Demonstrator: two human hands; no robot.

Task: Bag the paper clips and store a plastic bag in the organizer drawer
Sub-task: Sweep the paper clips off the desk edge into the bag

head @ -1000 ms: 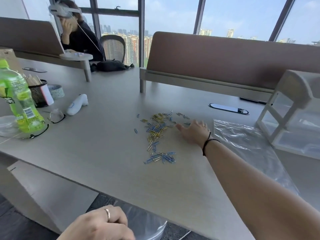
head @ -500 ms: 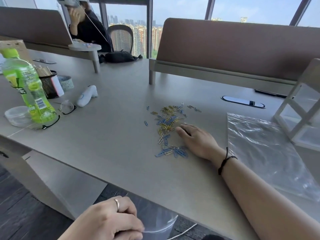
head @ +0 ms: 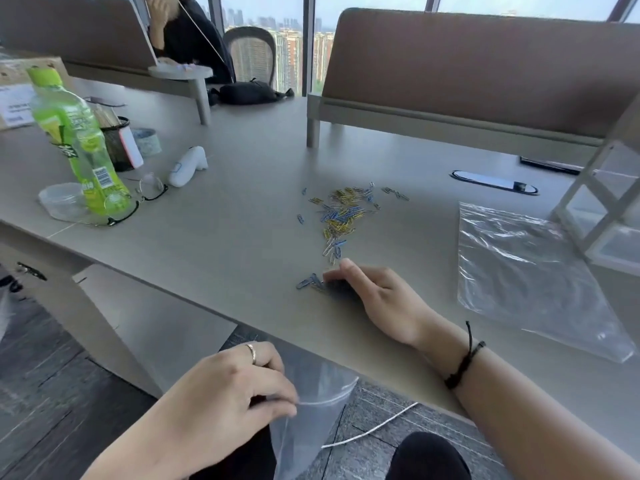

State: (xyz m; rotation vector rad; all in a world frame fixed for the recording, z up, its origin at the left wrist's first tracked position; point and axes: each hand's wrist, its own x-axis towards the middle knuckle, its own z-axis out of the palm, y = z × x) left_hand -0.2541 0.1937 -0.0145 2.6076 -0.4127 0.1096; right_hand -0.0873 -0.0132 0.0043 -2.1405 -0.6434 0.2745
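Observation:
Blue and yellow paper clips (head: 341, 211) lie scattered on the grey table (head: 225, 244). My right hand (head: 377, 299) rests flat on the table near its front edge, fingers cupped over a small bunch of blue clips (head: 310, 282). My left hand (head: 225, 407) is below the table edge, pinching the open rim of a clear plastic bag (head: 311, 420). A second clear plastic bag (head: 530, 271) lies flat on the table to the right. The white organizer (head: 609, 202) with clear drawers stands at the far right.
A green bottle (head: 79, 147), a clear lid (head: 60, 202), glasses (head: 138, 199), a mesh pen cup (head: 116, 140), a tape roll (head: 147, 142) and a white device (head: 187, 166) stand at the left. A brown divider (head: 478, 67) runs across the back. Another person sits far left.
My right hand has dragged a bunch of clips from the pile toward the front edge of the table. My left hand with the bag has come up closer under the edge.

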